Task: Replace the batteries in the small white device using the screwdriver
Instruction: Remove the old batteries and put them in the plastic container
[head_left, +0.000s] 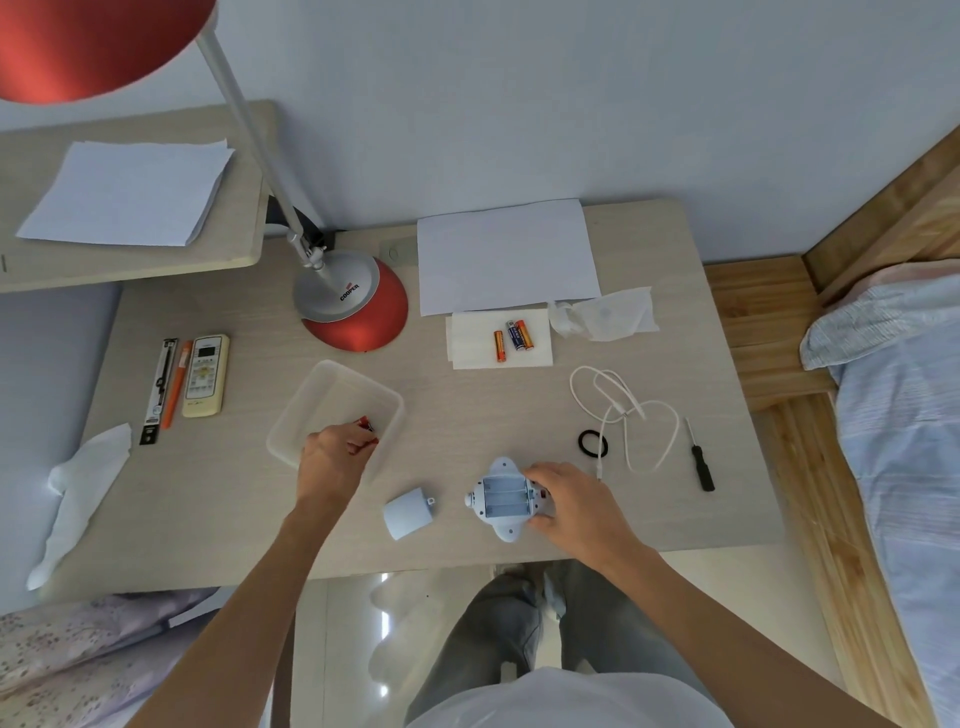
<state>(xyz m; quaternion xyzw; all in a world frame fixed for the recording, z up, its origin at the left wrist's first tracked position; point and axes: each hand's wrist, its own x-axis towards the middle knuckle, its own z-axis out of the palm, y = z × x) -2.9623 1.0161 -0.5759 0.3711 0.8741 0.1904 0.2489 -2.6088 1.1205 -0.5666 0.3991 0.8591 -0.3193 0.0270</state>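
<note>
The small white device (500, 500) lies back-up near the table's front edge, its battery bay open and showing three empty slots. My right hand (563, 499) grips its right side. The removed cover (409, 513) lies just to its left. My left hand (335, 454) is over the clear plastic tray (311, 400) and pinches red batteries (368, 425). Three batteries (513, 336) lie on a white tissue (470, 338) further back. The black-handled screwdriver (701, 462) lies at the right, apart from both hands.
A red lamp base (358, 306) stands behind the tray. A white cable (623, 410) and black ring (592, 444) lie right of the device. A remote (206, 375) and pens lie at the left, with paper (506, 254) at the back and crumpled tissues.
</note>
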